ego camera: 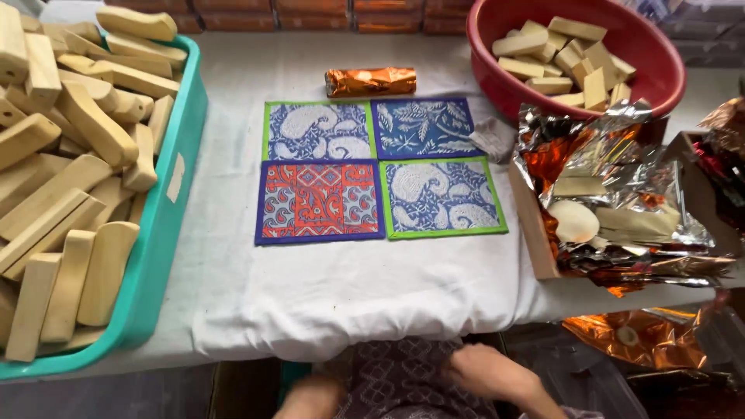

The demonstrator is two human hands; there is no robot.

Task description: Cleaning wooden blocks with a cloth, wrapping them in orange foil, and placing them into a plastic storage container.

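My right hand [489, 372]: low at the near edge of the view, below the table edge, fingers curled loosely on the patterned cloth [403, 380] over my lap; nothing gripped that I can see.
My left hand [310, 399]: blurred at the bottom edge, just beside the same cloth; I cannot tell whether its fingers are spread or closed.
White cover [349, 295]: drapes over the table edge just above both hands.
Four printed squares [380, 171]: laid two by two on the cover, edges touching, well beyond my fingertips; one red and blue, three blue and white, two of those green-bordered.
Orange foil roll [370, 81]: lies crosswise just past the far squares.
Teal tray [167, 233]: to my left, heaped with pale wooden blocks [70, 163].
Red basin [660, 70]: far right, holding shorter wooden pieces [563, 62].
Open box [535, 233]: right of the squares, filled with crumpled silver and orange foil [613, 178].
Foil scrap [644, 337]: below the table at my right, near the right hand.
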